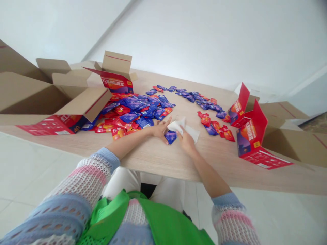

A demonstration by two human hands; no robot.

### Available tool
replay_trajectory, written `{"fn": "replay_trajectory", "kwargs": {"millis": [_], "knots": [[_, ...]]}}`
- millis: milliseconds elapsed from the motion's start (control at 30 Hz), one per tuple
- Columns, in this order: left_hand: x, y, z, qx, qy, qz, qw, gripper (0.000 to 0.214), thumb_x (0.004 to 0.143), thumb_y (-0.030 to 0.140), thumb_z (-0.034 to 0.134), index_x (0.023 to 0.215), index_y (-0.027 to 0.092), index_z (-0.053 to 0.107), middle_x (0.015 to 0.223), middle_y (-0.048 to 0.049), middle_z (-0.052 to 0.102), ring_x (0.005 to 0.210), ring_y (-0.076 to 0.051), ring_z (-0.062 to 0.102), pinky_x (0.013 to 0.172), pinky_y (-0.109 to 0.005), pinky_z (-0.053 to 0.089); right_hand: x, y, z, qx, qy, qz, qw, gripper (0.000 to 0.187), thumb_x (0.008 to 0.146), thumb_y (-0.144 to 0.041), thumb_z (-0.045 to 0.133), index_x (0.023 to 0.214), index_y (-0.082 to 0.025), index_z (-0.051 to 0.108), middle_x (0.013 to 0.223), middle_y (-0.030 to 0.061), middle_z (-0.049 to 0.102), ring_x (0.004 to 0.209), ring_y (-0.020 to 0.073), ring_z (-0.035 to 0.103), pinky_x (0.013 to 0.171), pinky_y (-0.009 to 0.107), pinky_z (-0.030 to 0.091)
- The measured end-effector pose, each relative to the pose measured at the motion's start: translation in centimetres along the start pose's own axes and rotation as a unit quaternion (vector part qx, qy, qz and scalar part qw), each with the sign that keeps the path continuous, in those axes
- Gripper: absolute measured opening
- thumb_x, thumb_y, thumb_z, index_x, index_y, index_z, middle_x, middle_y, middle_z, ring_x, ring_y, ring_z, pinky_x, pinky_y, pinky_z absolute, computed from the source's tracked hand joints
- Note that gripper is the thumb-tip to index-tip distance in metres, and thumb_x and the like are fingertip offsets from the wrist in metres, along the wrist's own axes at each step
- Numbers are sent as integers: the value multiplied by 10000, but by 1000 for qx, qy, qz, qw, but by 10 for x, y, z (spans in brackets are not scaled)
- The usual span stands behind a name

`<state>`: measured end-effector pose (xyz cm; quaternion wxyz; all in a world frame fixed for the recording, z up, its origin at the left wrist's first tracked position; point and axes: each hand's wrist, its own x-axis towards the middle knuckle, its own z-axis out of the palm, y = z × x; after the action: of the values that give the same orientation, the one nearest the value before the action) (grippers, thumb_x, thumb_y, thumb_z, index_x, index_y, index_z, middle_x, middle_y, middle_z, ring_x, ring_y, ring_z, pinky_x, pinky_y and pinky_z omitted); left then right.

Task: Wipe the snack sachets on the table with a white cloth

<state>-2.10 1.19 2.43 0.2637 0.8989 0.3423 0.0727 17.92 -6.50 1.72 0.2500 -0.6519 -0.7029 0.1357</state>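
My left hand (pixel 161 130) rests on the table with its fingers spread, the thumb touching the left edge of a blue-purple sachet (pixel 170 136). In my right hand (pixel 187 142) is a folded white tissue (pixel 178 125), pinched between the fingers just above and beside that sachet. Part of the tissue trails to the right over the tabletop. Left of my hands lies a large heap of blue sachets (pixel 138 105) mixed with red sachets (pixel 119 131).
Open red cartons stand at the left (pixel 51 124), back left (pixel 116 81) and right (pixel 251 136), flaps raised. A curved row of sachets (pixel 195 97) runs across the back of the wooden table (pixel 153 160). Several red sachets (pixel 217 126) lie near the right cartons.
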Motion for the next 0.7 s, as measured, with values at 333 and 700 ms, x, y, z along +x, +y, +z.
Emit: {"fn": "replay_trajectory", "kwargs": {"millis": [333,700], "knots": [[10,-6,24,18,134,-60,989,1553,409,668,774,1434,83,-236,1390,-287,355,1279,-440,307,1036,-559,101,11,13,-3,13,-183,-204,962,512,919,-403,451,1403,-243,401,1430,60,421,1350,239,325,1095,413,271],[15,-24,12,-37,54,-26,998,1284,575,501,740,1476,89,-77,1236,-125,575,1257,-326,414,1081,-415,187,27,8,5,-25,-157,-197,967,522,900,-465,473,1389,-291,413,1440,28,410,1352,210,323,1123,414,195]]}}
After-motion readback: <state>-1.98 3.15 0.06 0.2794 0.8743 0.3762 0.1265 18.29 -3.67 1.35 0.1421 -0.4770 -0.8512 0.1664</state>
